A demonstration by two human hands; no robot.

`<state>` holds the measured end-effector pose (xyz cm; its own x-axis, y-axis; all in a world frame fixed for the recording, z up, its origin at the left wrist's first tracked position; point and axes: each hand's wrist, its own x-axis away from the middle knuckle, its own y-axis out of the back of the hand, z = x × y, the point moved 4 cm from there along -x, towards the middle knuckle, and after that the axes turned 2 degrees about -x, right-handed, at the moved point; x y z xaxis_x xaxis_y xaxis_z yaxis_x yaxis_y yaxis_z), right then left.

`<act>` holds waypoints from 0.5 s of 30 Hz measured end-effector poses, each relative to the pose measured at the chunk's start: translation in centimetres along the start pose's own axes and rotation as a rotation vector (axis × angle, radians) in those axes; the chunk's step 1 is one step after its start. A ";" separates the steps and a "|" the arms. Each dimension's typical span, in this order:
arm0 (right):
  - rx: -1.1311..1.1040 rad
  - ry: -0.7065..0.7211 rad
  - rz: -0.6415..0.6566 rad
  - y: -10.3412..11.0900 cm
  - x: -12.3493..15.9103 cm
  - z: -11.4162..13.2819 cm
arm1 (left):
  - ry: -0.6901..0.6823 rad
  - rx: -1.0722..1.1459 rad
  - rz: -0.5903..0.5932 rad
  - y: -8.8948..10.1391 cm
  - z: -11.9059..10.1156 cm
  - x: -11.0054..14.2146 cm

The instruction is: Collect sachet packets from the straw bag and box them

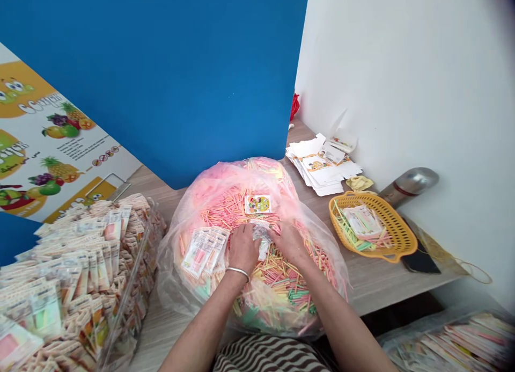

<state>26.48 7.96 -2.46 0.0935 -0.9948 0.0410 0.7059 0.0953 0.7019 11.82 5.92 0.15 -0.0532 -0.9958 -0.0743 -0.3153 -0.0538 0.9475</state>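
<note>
A large clear plastic bag (169, 270) lies open on the table, full of thin sticks (281, 270) in pink, yellow and green. Over the middle of it, a small clear-and-white sachet (261, 231) is between my two hands. My left hand (243, 248), with a bangle at the wrist, has closed fingers at the sachet's left side. My right hand (290, 244) pinches its right side; the fingertips are partly hidden. Just beyond sits a printed fruit sachet (258, 204), face up on the sticks. Several filled sachets (205, 251) overlap left of my left hand.
On the left, a clear bin (132, 286) is heaped with filled sachets. To the right are flat printed cartons (319, 162), a yellow basket (396, 232) with sachets and sticks, a metal flask (410, 185) and a dark phone (422, 260). A blue panel (181, 77) stands behind.
</note>
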 end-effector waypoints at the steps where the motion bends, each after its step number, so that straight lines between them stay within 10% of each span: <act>1: 0.003 0.017 -0.011 0.5 0.2 0.1 | -0.008 0.050 -0.034 0.3 -0.1 0.0; 15: -0.137 0.127 -0.036 3.4 2.0 0.7 | 0.037 0.670 0.131 -0.1 -0.1 -0.7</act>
<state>28.56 6.26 0.54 0.1482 -0.9858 -0.0792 0.7985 0.0720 0.5976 12.03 6.63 0.13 -0.1023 -0.9935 0.0495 -0.8277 0.1127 0.5498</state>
